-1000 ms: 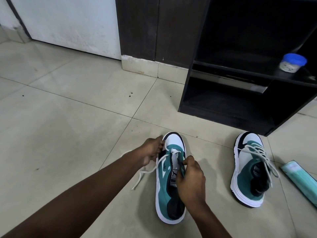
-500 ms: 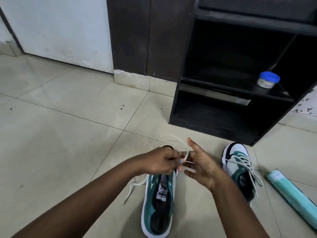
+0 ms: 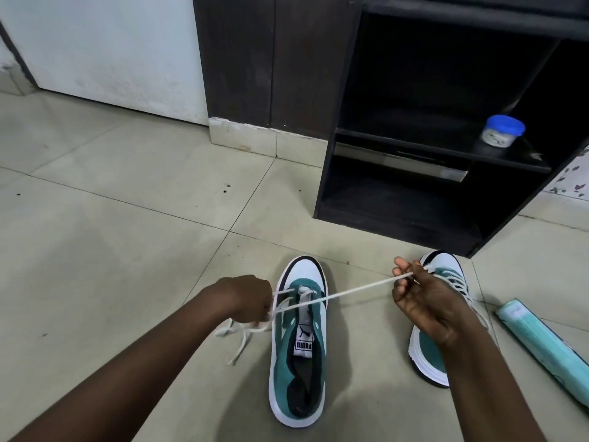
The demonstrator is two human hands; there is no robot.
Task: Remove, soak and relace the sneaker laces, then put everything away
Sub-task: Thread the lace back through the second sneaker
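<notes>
**Lace pulled taut across the near sneaker**

At lower centre of the frame a teal-and-white sneaker (image 3: 298, 342) lies on the tiled floor (image 3: 127, 250). The left hand (image 3: 245, 299) grips its white lace (image 3: 338, 294) just beside the eyelets; the right hand (image 3: 424, 299) pinches the far end, stretching it rightward. Behind that hand sits the second sneaker (image 3: 443, 275), still laced, with a teal roll (image 3: 541, 346) at the right edge. Further back, upper right, a dark shelf unit (image 3: 414, 148) holds a blue-lidded jar (image 3: 503, 130).
</notes>
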